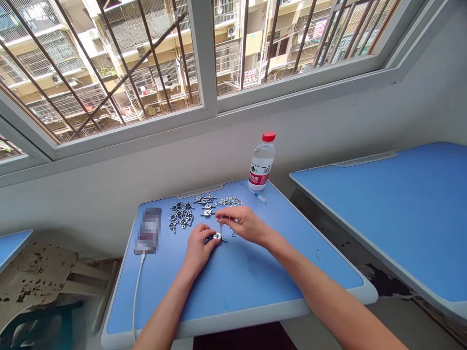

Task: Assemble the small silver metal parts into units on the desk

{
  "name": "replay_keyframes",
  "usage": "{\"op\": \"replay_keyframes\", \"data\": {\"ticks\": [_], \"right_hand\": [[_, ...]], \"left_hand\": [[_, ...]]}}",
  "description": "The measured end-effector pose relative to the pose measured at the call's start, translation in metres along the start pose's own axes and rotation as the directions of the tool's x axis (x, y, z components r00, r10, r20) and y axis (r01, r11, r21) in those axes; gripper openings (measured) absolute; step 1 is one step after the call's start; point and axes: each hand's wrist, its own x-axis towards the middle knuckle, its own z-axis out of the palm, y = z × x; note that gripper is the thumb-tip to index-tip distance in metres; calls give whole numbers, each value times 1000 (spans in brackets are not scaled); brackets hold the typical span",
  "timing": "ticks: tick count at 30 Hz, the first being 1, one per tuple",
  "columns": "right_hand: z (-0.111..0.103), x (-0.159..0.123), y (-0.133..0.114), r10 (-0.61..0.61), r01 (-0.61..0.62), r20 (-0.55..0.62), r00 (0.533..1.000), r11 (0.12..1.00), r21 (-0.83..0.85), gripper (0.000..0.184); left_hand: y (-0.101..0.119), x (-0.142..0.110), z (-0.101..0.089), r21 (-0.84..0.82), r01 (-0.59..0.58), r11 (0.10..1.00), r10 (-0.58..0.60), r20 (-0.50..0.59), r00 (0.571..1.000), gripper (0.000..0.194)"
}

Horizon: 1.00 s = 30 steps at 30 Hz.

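A small silver metal fitting is held by the fingers of the left hand, low over the blue table; whether it touches the surface cannot be told. A thin upright metal pin is seen rising from the fitting, just beneath the right hand, and whether it is gripped cannot be told. Dark-centred metal parts are laid in a close cluster beyond the left hand. Loose silver pieces are scattered just beside that cluster, and a small heap of silver links is placed beyond the right hand. Their exact shapes are too small to be made out.
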Motion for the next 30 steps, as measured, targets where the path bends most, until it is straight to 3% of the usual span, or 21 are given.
{"op": "replay_keyframes", "data": {"ticks": [14,18,23,30], "right_hand": [[12,-1,-2,129,-143,-112,985,981,-129,14],[13,-2,1,87,-98,-98,991,989,-113,8],[8,-4,-1,-12,9,-20,1000,988,-155,22],[6,-4,-1,-7,7,-6,1000,1000,14,20]], "left_hand": [[3,-2,2,57,4,998,-3,-18,1000,10],[-1,-1,2,56,-4,998,4,-12,1000,10],[-6,-1,4,68,-17,998,18,-5,1000,9],[-7,-1,4,69,-31,997,32,-7,999,11]]}}
